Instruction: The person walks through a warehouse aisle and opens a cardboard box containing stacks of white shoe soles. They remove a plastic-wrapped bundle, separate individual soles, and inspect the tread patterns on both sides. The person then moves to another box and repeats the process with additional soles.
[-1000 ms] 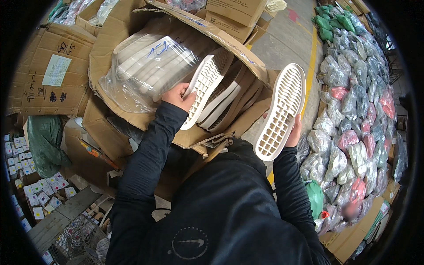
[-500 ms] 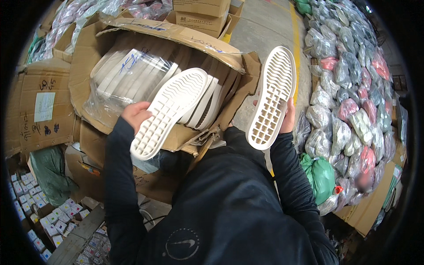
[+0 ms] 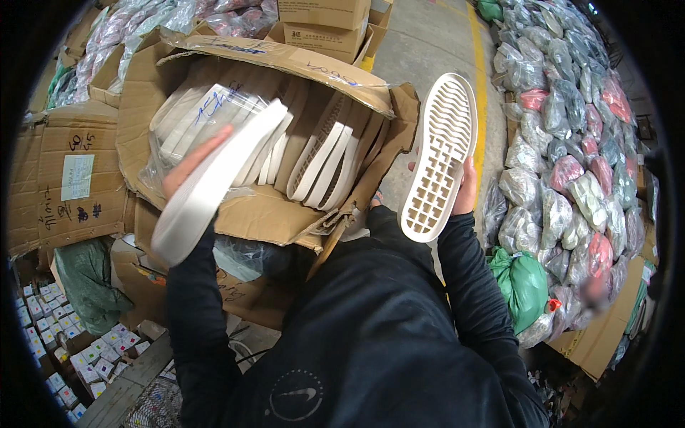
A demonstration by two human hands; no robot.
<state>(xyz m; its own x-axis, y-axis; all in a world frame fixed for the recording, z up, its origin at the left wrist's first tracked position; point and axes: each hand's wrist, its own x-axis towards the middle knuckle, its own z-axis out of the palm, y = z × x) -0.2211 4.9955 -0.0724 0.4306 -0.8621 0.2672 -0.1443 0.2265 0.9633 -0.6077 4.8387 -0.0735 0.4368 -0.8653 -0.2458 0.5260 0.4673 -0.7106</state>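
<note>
My left hand [image 3: 191,165] grips a white shoe sole [image 3: 217,189], tilted so its long smooth side wall faces up. This sole hangs over the front of an open cardboard box [image 3: 264,214]. In my right hand [image 3: 467,187] is a second white shoe sole [image 3: 441,153], its underside up, with wavy ridges at the far end and square blocks at the near end. Several more white soles [image 3: 332,153] stand on edge in the box. Some of them are wrapped in clear plastic [image 3: 221,107] with blue handwriting. The sole partly hides my left fingers.
Clear bags of goods [image 3: 549,157] are heaped along the right, with a green bag [image 3: 519,289] at their near end. A yellow line [image 3: 480,85] runs along the concrete floor. Cartons [image 3: 325,39] stand behind the open box. Small white boxes [image 3: 100,357] lie at lower left.
My left hand has turned its sole from underside up to side wall up and moved it left, uncovering more soles in the box. My right hand holds its sole almost still.
</note>
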